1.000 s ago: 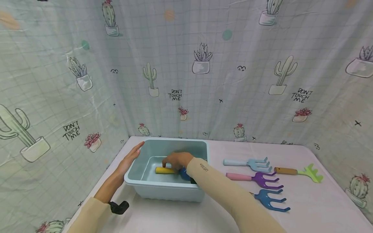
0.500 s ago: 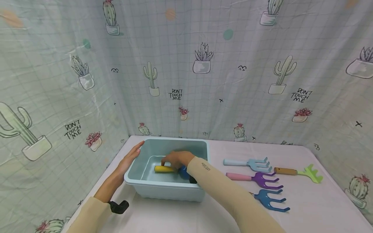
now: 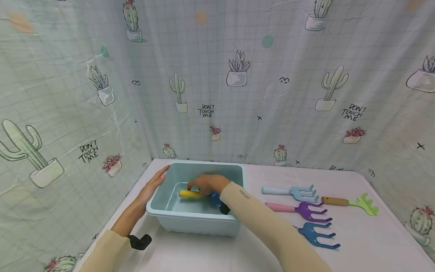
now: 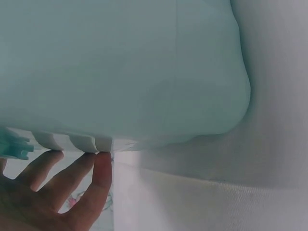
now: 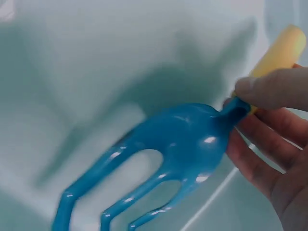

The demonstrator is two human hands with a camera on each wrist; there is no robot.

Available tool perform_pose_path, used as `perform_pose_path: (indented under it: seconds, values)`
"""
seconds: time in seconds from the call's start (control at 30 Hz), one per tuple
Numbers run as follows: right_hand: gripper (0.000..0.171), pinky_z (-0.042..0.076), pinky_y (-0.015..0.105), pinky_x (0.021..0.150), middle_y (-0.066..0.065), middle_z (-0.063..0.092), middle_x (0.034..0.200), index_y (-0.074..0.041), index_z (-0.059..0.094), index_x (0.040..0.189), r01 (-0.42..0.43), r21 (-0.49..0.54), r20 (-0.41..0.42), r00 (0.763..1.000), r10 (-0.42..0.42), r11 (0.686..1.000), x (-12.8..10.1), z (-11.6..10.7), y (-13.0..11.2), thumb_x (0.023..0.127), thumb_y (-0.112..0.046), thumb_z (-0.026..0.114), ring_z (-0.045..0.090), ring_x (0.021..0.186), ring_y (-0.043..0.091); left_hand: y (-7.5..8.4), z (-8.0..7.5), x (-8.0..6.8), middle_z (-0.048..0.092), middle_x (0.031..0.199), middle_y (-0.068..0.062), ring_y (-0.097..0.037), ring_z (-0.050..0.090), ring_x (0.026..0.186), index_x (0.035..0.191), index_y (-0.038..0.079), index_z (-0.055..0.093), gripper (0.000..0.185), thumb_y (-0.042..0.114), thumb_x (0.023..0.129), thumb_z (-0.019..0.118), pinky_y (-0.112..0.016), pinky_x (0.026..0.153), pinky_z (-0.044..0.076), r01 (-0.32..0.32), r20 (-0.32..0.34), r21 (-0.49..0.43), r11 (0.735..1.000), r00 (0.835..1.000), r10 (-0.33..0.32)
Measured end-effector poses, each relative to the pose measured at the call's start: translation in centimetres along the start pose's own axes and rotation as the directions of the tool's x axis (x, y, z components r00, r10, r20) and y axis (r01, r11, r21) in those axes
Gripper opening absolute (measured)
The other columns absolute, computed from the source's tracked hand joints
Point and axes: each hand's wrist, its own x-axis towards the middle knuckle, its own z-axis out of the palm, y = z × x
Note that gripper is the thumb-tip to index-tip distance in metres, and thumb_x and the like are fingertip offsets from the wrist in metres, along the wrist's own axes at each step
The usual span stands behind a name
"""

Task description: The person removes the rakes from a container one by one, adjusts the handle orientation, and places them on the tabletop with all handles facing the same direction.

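Right hand (image 3: 207,184): inside the tub, fingers curled round the neck of the blue fork where its yellow handle begins; the thumb lies on top and the other fingers underneath, as the right wrist view shows.
Blue fork (image 5: 159,159): three-pronged head, held just above the tub floor, prongs pointing away from the palm; the yellow handle (image 3: 190,193) sticks out to the left of the hand in the head view.
Tub (image 3: 195,219): pale blue plastic, standing on the desk at its left rear part, near the corner of the backdrop.
Left hand (image 3: 153,185): fingers straight, pressed flat against the outside of the tub's left wall under the rim; the left wrist view shows the fingertips (image 4: 102,166) touching the ribbed underside of the rim.
Desk (image 3: 374,241): covered in white cloth.
Other tools: right of the tub lie a light blue fork (image 3: 292,192), a purple fork with pink handle (image 3: 300,210), a dark blue fork (image 3: 317,235) and a green rake with wooden handle (image 3: 351,202), all well apart from both hands.
Backdrop (image 3: 238,94): cactus-print sheet.
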Motion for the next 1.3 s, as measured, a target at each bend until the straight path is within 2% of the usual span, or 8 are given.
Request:
perform_pose_path:
  seconds: [0.13, 0.37, 0.67, 1.1, 1.3]
  values:
    - [0.06, 0.054, 0.028, 0.088, 0.0, 0.064, 0.138, -0.035, 0.058, 0.143, 0.037, 0.024, 0.003, 0.999, -0.038, 0.999, 0.0, -0.5, -0.1, 0.095, 0.001, 0.065, 0.06, 0.101, 0.014, 0.0, 0.0, 0.2, 0.006, 0.176, -0.007, -0.041, 0.009, 0.162, 0.167, 0.033, 0.015, 0.059, 0.049, 0.112, 0.027, -0.068, 0.125, 0.015, -0.001, 0.013, -0.029, 1.0, 1.0, 0.001]
    - [0.063, 0.054, 0.025, 0.076, 0.001, 0.067, 0.12, -0.031, 0.057, 0.145, 0.069, 0.023, -0.006, 0.998, -0.069, 0.997, -0.8, -1.8, -1.1, 0.093, 0.003, 0.068, 0.058, 0.088, 0.014, -0.1, -0.3, 0.3, 0.005, 0.177, -0.006, -0.041, 0.008, 0.162, 0.167, 0.033, 0.015, 0.058, 0.048, 0.112, 0.026, -0.069, 0.125, 0.014, 0.0, 0.004, -0.025, 1.0, 1.0, 0.0]
    - [0.063, 0.059, 0.027, 0.086, 0.002, 0.068, 0.13, -0.031, 0.057, 0.145, 0.099, 0.001, -0.032, 0.995, -0.099, 0.995, -1.9, -3.2, -2.3, 0.093, 0.003, 0.069, 0.064, 0.099, 0.014, 0.1, -0.1, 0.3, 0.005, 0.176, -0.007, -0.044, 0.011, 0.161, 0.167, 0.034, 0.015, 0.059, 0.05, 0.112, 0.027, -0.07, 0.123, 0.018, 0.013, -0.002, -0.011, 1.0, 1.0, -0.013]
    - [0.061, 0.058, 0.028, 0.082, 0.001, 0.07, 0.123, -0.032, 0.059, 0.141, 0.12, -0.059, -0.09, 0.988, -0.125, 0.991, -4.3, -5.5, -3.5, 0.093, 0.004, 0.066, 0.064, 0.097, 0.015, 0.4, 0.0, 0.2, 0.001, 0.177, -0.006, -0.042, 0.007, 0.162, 0.167, 0.034, 0.014, 0.058, 0.048, 0.112, 0.025, -0.069, 0.124, 0.014, 0.01, 0.015, -0.028, 1.0, 1.0, -0.009]
    - [0.064, 0.058, 0.028, 0.082, 0.002, 0.07, 0.124, -0.034, 0.058, 0.142, 0.114, -0.056, -0.099, 0.988, -0.119, 0.992, -5.8, -6.8, -4.0, 0.094, 0.007, 0.064, 0.064, 0.096, 0.016, 0.3, 0.0, 0.1, 0.002, 0.177, -0.005, -0.044, 0.01, 0.161, 0.167, 0.036, 0.014, 0.058, 0.052, 0.112, 0.025, -0.068, 0.123, 0.02, 0.031, 0.002, -0.001, 1.0, 1.0, -0.031]
